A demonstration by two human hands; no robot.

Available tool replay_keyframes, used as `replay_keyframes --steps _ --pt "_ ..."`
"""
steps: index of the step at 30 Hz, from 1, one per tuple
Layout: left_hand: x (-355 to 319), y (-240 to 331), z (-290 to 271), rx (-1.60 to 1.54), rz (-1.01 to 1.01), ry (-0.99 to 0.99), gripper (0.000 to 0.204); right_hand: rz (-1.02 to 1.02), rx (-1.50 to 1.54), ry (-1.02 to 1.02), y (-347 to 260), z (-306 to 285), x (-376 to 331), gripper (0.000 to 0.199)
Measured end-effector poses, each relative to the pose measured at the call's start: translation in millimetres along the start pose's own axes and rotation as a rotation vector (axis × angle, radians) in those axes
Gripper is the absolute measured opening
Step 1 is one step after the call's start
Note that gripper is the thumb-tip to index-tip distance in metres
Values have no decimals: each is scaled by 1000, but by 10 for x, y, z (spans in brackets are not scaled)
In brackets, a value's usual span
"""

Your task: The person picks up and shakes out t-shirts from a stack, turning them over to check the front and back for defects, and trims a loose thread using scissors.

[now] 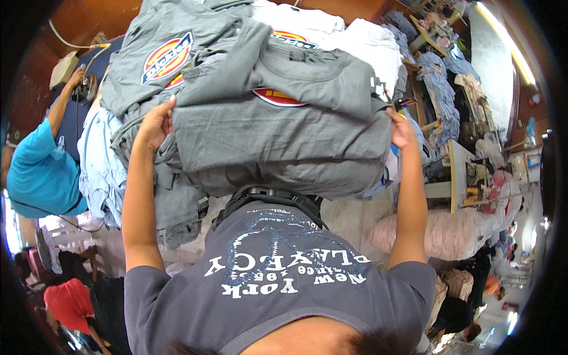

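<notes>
The T-shirt (284,133) across the centre of the frame is mid-grey, its partly covered emblem (283,97) red and yellow with a white and dark edge. Upper left, another grey shirt (204,32) bears a fuller emblem (167,59): yellow and orange-red, crossed by a dark blue band with white lettering. White shirts (370,47) fill the top centre. At left, pale blue garments (102,160) lie by a person's turquoise top (44,171) (the brightest blue in view). Lower centre, a charcoal top (236,322) carries white lettering and dark blue outlines. The bundle (426,234) at right is pale pink.
</notes>
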State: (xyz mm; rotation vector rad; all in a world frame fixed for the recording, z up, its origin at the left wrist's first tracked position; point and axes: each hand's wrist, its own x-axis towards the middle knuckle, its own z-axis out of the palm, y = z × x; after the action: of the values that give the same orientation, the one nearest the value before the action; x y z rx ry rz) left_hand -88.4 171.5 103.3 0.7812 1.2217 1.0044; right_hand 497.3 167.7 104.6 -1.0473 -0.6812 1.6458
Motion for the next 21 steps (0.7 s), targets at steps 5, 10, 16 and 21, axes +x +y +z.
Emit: replay_keyframes --steps 5,10,16,21 --pt "-445 522 486 -302 391 -23 59 -191 -2 -100 -406 742 -376 45" --pt "-608 823 242 156 689 -22 78 -357 -808 -25 -786 992 -630 72" --pt "-1133 1613 -116 636 937 35 67 -715 -1032 -348 -1737 1677 -712 57" --pt "-1691 2247 -563 718 1359 424 33 -1021 -858 -131 -2547 2117 -414 42"
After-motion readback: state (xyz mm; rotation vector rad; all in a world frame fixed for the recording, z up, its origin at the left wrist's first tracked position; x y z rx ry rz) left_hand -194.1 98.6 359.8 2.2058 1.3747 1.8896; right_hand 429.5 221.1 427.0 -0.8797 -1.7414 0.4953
